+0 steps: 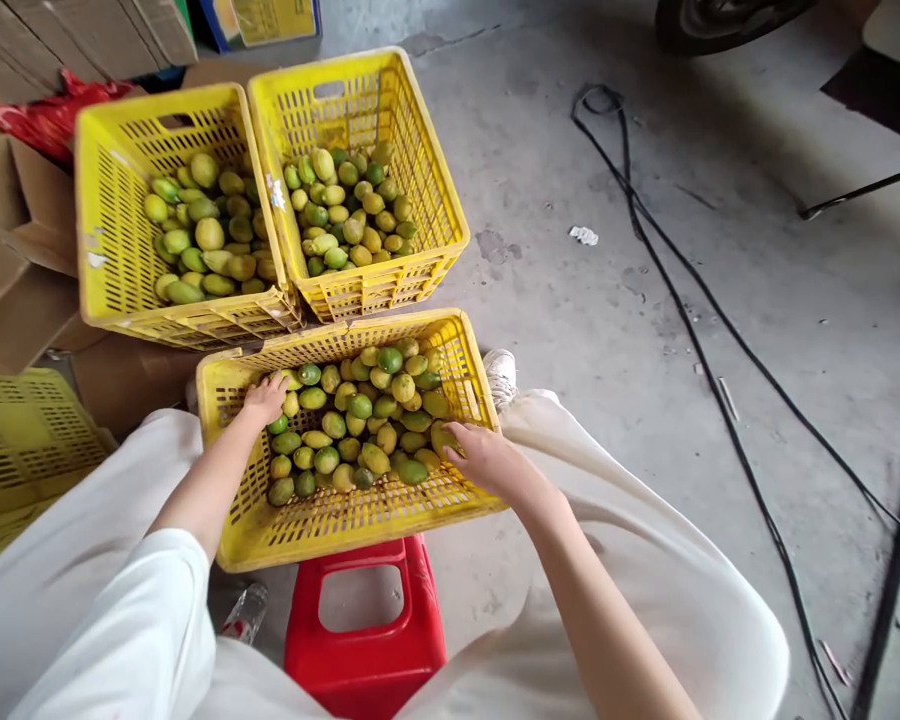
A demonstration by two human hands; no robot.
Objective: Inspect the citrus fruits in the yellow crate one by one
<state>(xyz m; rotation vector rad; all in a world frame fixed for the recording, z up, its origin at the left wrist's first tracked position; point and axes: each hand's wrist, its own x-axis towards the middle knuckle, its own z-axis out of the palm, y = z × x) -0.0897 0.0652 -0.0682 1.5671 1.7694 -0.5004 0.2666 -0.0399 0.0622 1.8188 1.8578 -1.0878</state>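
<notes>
A yellow slatted plastic crate (367, 530) rests in front of me between my knees, holding many green and yellow lemons (375, 458). Inside its left end, my left hand (268, 397) reaches down with fingers extended beside the lemons at that edge of the pile. At the right end, my right hand (487, 460) comes in over the rim. Its thumb and fingers curve around a yellow-green lemon (440, 437) lying against the others. The tips of some fingers are hidden on both hands.
Beyond stand two more yellow crates, left (94, 250) and right (450, 225), also with lemons. A red stool (367, 660) is under the near crate, a plastic bottle (246, 612) beside it. Cardboard (15, 220) lies left; a black cable (690, 310) crosses the floor right.
</notes>
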